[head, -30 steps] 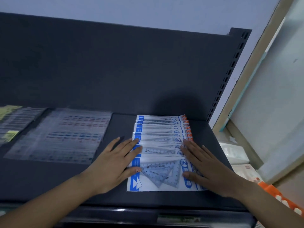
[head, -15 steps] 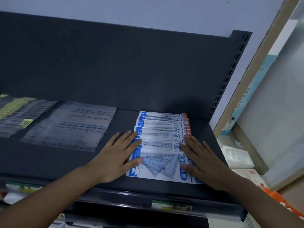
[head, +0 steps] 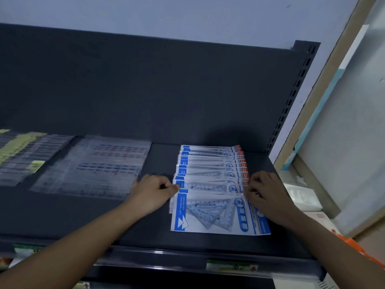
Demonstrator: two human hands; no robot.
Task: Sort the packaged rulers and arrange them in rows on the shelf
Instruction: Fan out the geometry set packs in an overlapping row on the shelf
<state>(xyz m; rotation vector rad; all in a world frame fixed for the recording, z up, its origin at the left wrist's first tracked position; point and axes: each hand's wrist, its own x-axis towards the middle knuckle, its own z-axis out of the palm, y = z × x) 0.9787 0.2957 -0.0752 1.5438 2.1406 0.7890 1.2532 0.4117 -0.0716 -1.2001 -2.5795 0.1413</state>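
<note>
Three groups of packaged rulers lie flat on the dark shelf [head: 129,230]. Far left: clear packs with yellow labels [head: 20,147], partly cut off by the frame edge. Beside them: clear ruler packs [head: 91,165] with red and blue print. The left hand [head: 153,191] has its fingers curled, pinching the left edge of the blue-and-white set-square packs [head: 208,211]. These packs overlap in one row running from the shelf front to the back panel [head: 166,90]. The right hand [head: 265,195] grips the row's right edge with curled fingers. A price label [head: 231,265] sits on the front rail below
</note>
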